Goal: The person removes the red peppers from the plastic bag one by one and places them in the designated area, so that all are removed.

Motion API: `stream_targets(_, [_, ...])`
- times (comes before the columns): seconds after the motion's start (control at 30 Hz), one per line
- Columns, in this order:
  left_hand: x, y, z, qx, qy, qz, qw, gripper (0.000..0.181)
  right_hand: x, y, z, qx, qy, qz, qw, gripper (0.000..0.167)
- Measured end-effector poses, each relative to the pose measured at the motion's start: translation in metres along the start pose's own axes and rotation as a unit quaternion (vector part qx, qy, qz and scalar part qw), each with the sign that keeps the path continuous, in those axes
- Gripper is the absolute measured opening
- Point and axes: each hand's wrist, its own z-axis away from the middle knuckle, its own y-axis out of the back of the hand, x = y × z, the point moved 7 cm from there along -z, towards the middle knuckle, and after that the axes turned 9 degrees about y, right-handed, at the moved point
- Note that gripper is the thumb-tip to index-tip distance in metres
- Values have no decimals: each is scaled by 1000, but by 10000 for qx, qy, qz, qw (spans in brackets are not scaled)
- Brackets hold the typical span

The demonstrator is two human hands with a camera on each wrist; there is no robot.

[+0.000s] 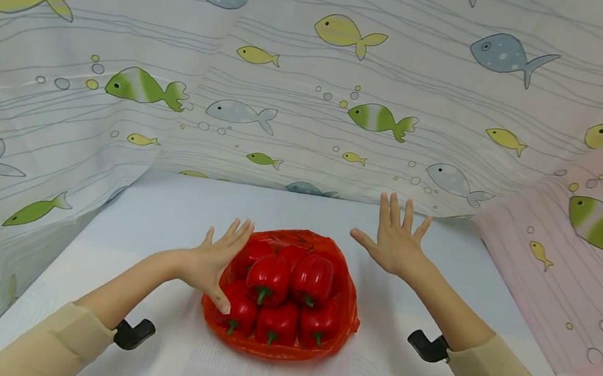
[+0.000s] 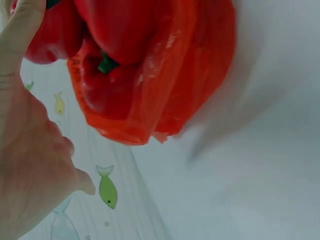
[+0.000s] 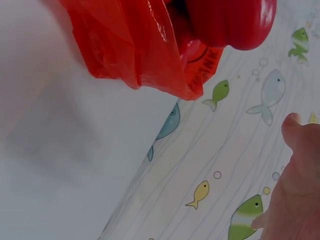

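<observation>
Several glossy red bell peppers (image 1: 269, 275) with green stems lie heaped in an open red plastic bag (image 1: 284, 350), its rim rolled down around them. My left hand (image 1: 210, 264), fingers spread, hovers over the bag's left side and holds nothing. In the left wrist view, the left hand (image 2: 35, 160) stands beside the peppers (image 2: 107, 90) and the bag (image 2: 200, 80). Raised to the right of the bag, my right hand (image 1: 397, 244) has its fingers spread and is apart from everything. The right wrist view shows part of that hand (image 3: 295, 185) and the bag (image 3: 130, 55).
The bag stands on a pale table (image 1: 152, 344). A curtain (image 1: 290, 89) printed with fish hangs behind and along both sides of it. Each wrist carries a black camera mount, seen at the left (image 1: 134, 334) and right sleeve.
</observation>
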Motion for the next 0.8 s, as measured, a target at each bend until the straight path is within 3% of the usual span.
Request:
stream_targets(0.3, [-11,-12,8,147,144,-174,9996,148,-8,-4,6,-54,214,10,9998,101])
stream_targets(0.8, [-20,-26,14,94,167,190,9996,146,-15,-10,14,-82,491,-139,9987,99])
